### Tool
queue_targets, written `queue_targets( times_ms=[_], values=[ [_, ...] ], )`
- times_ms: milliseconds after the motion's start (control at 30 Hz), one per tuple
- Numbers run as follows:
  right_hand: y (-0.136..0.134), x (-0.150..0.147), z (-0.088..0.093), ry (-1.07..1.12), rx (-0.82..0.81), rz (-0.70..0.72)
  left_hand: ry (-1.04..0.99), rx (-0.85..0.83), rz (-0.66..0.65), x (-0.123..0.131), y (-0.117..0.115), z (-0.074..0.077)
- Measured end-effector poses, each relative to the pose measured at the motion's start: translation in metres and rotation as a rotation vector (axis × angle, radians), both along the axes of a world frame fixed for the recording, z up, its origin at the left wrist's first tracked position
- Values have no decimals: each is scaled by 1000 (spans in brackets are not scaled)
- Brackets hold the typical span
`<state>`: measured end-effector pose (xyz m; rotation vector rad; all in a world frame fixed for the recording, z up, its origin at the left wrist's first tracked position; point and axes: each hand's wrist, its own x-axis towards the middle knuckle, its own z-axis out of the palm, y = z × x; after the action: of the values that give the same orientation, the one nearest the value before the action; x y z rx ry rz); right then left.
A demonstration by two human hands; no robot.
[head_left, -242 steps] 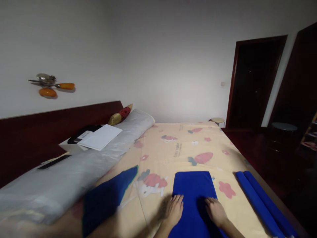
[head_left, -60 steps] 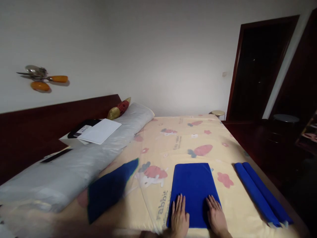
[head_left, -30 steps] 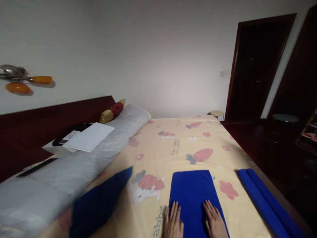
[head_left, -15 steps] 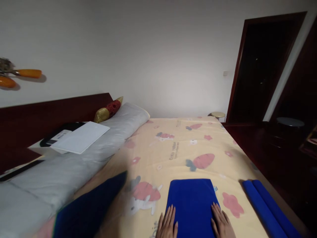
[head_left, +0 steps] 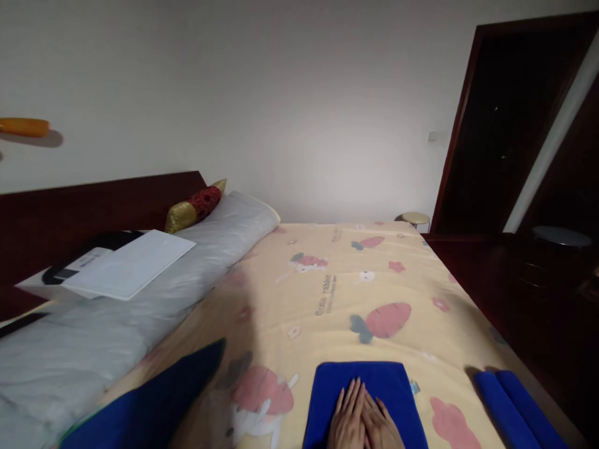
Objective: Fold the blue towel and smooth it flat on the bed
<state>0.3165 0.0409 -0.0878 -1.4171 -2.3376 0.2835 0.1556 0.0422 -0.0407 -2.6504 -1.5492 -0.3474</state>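
Observation:
A folded blue cloth (head_left: 322, 393) lies flat on the patterned bed sheet (head_left: 299, 299), low in the view. My left hand (head_left: 347, 416) rests palm down on it with the fingers stretched out. Beside it, my right hand (head_left: 381, 424) also lies flat on the cloth, its fingers extended and angled toward the left hand, the two touching. Neither hand grips anything. Two blue rolls of cloth (head_left: 517, 408) lie side by side at the right. Another blue cloth (head_left: 150, 402), darker in shadow, is spread at the lower left.
Grey bedding (head_left: 116, 330) runs along the headboard (head_left: 93, 206), with white sheets (head_left: 131, 265) on top and a red and gold cushion (head_left: 196, 207) behind. A round stool (head_left: 415, 218) stands past the bed, near a dark doorway (head_left: 515, 131).
Both my hands have moved inward from the cloth's side edges to its middle and now touch. The camera view has shifted slightly, so the cloth appears lower.

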Motion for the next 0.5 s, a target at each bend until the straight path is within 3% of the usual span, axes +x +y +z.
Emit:
queue_targets(
  times_ms=[67, 233, 500],
  values=[
    [13, 15, 9, 10, -65, -43, 8, -32, 31, -10, 14, 11],
    [31, 64, 31, 12, -154, -346, 0, 4, 404, -49, 34, 14],
    [29, 66, 41, -52, -188, -399, -28, -75, 458, -48, 34, 19]
  ],
)
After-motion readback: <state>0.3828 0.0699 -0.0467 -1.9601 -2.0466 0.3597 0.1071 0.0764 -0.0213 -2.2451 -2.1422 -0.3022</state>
